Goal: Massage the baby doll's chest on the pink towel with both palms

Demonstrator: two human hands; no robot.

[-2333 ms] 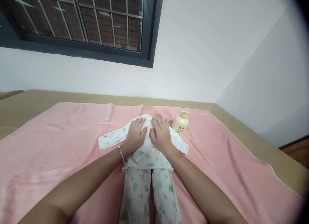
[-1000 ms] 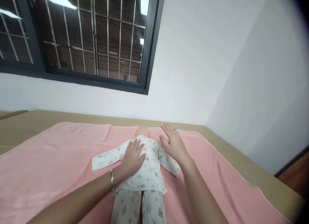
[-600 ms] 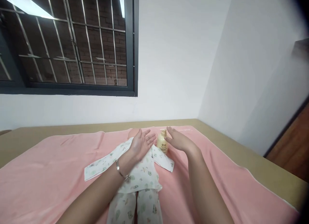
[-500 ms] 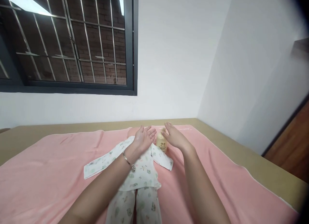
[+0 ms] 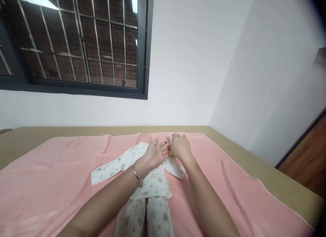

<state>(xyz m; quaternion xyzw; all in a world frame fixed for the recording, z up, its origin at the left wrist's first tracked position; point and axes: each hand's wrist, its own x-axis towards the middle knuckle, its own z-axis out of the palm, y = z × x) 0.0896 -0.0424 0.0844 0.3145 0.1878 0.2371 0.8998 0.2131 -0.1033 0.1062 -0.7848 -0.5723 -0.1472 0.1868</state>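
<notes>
My left hand (image 5: 158, 153) is palm up with its fingers stretched out, above the chest of a baby doll (image 5: 144, 138) that lies on its back. Nothing shows in the palm. The doll wears a white patterned top (image 5: 154, 182) and matching trousers (image 5: 160, 215). My right hand (image 5: 180, 147), back upward and fingers spread, is over a small yellow bottle (image 5: 172, 155) with a drawn face. That hand hides most of the bottle, so I cannot tell whether it touches its top. The fingertips of both hands are close together.
A pink blanket (image 5: 63, 169) with some creases lies under the doll on a tan surface (image 5: 244, 155). White walls (image 5: 183, 67) stand behind and to the right. A barred, dark-framed window (image 5: 145, 60) is at upper left, and a brown wooden panel (image 5: 309, 162) at far right.
My right hand has moved down and left over the bottle, covering most of it. My left hand has shifted slightly right and down, showing more of the doll's head. The view has moved slightly.
</notes>
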